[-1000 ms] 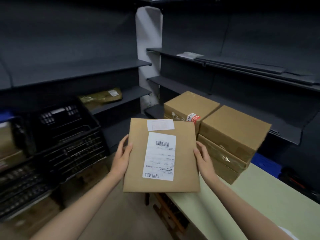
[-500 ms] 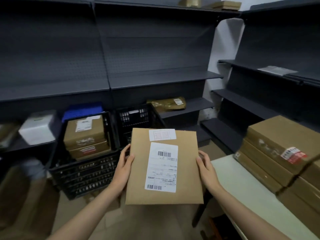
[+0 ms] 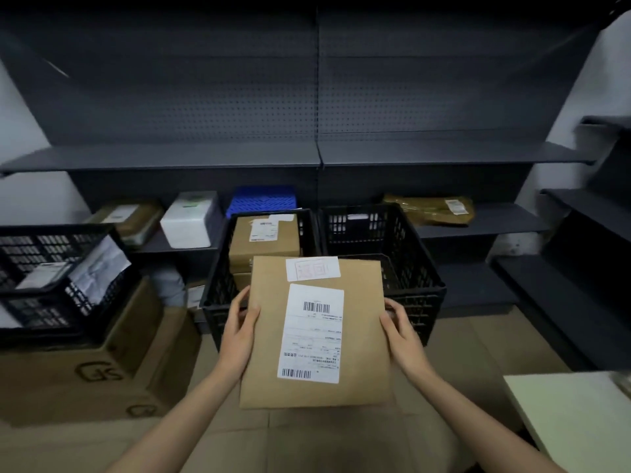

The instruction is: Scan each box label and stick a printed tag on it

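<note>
Already tagged, the box (image 3: 316,332) is gripped by left hand (image 3: 239,331) and right hand (image 3: 401,331); black crate (image 3: 403,268) at 12 o'clock awaits it.

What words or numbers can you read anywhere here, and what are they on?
"GS": big carton on the floor at left, partly blurred.
Shipping label on the held parcel: barcodes show, print too small to read.
Small tag above it: faint red marks, unreadable.
Label on the box in the crate: blurred.
</note>
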Motion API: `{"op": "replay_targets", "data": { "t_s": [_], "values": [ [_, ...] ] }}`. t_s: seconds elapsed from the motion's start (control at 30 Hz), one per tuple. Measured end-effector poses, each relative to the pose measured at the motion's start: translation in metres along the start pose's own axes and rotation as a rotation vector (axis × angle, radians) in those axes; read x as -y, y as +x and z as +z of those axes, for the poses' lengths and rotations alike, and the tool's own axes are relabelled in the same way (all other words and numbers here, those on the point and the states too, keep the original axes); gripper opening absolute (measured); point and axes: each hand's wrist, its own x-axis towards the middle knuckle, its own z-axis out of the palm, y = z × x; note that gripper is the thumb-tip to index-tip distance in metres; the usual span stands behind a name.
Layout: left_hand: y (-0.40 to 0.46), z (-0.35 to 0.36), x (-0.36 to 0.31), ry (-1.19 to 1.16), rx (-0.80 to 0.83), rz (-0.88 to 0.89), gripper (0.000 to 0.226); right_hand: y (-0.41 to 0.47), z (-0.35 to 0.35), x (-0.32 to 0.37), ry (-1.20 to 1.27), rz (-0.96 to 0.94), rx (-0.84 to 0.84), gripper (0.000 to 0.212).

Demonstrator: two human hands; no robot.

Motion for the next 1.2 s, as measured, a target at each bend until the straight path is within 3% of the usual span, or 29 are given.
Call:
{"op": "replay_targets", "data": {
  "t_s": [0.2, 0.43, 0.57, 0.87, 1.0, 1.1, 1.2],
  "values": [
    [0.041, 0.003, -0.002, -0.013, -0.027, 0.01, 0.037, 0.089, 0.0, 0.022, -0.19, -0.183, 0.045, 0.053],
    [0.119, 0.02, -0.026, -0.077, -0.022, 0.073, 0.036, 0.227, -0.009, 0.108, -0.595, -0.495, 0.197, 0.047],
    [0.168, 0.025, -0.035, -0.088, -0.026, 0.116, 0.034, 0.289, -0.004, 0.137, -0.688, -0.476, 0.358, 0.038],
    [0.233, 0.023, -0.033, -0.039, -0.068, 0.162, 0.039, 0.367, 0.03, 0.148, -0.635, -0.323, 0.671, 0.043],
    [0.26, 0.013, -0.025, 0.015, -0.048, 0.162, 0.04, 0.393, 0.051, 0.137, -0.643, -0.335, 0.654, 0.039],
    [0.282, 0.0, -0.018, 0.081, 0.0, 0.156, 0.043, 0.409, 0.068, 0.128, -0.608, -0.365, 0.609, 0.052],
    [0.316, -0.02, -0.018, 0.224, 0.004, 0.22, 0.059, 0.419, 0.089, 0.128, -0.592, -0.353, 0.592, 0.061]
  ]
}}
